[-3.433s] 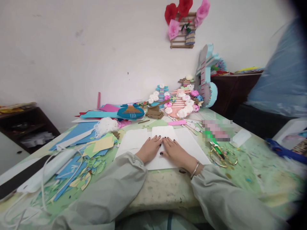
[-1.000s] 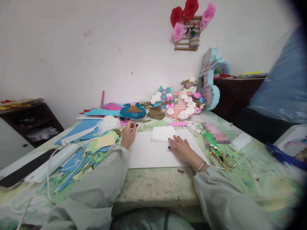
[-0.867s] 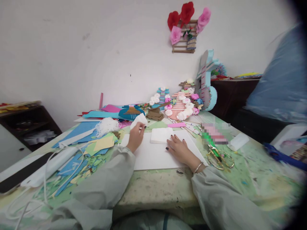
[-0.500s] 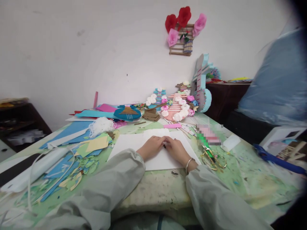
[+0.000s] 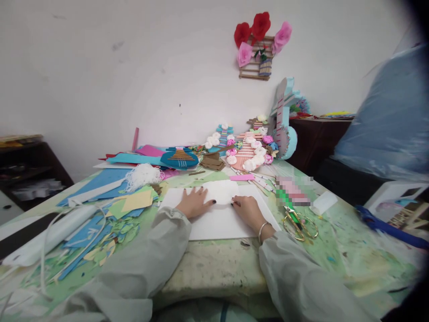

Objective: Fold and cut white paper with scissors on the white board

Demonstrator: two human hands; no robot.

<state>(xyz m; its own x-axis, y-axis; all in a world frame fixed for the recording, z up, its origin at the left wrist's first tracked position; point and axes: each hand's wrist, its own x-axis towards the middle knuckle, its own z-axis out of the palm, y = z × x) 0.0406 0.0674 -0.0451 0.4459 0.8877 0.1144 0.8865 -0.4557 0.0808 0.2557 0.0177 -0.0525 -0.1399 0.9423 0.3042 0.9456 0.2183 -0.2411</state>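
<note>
A large white sheet (image 5: 214, 229) lies flat on the table in front of me. On its upper part rests a smaller white paper piece (image 5: 219, 191) with a curved lower edge. My left hand (image 5: 194, 204) is spread flat on the sheet, its thumb reaching to the small piece's left side. The fingers of my right hand (image 5: 248, 211) are curled and pinch the lower right corner of that piece. The fingertips partly cover the spot they grip.
Gold-handled scissors (image 5: 300, 226) lie to the right. Paper scraps (image 5: 124, 228), a white string bundle (image 5: 145, 176) and a glue gun-like white object with a cord (image 5: 50, 237) are at left. Decorated paper crafts (image 5: 250, 152) stand at the back.
My hands, together over the small paper before, have come apart. The left moved left and spread out flat; the right stays at the piece's right end. More of the small paper shows.
</note>
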